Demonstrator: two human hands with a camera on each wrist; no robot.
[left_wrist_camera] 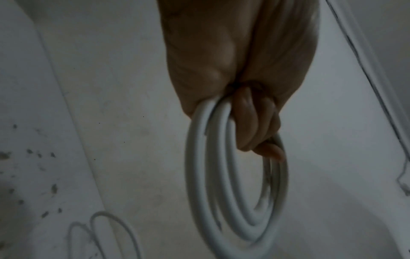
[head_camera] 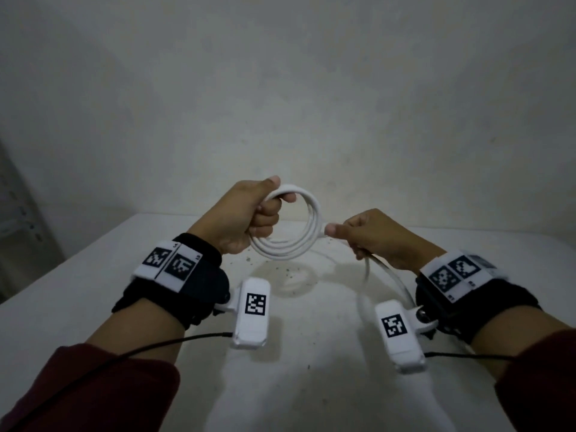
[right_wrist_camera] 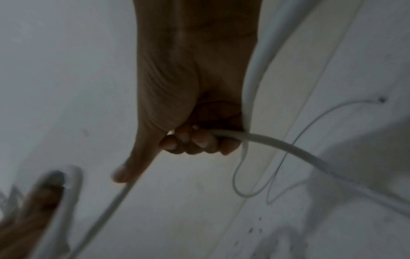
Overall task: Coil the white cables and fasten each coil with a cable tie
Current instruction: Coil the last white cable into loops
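The white table (head_camera: 78, 307) is speckled with dark debris (head_camera: 288, 271). Above it, clear of the surface, hangs a coiled white cable (head_camera: 313, 215). The left hand (head_camera: 243, 219) is fisted round the coil; the right hand (head_camera: 378, 238) grips the cable's free run. The wristband tags (head_camera: 182, 266) bear square codes; small print unreadable.
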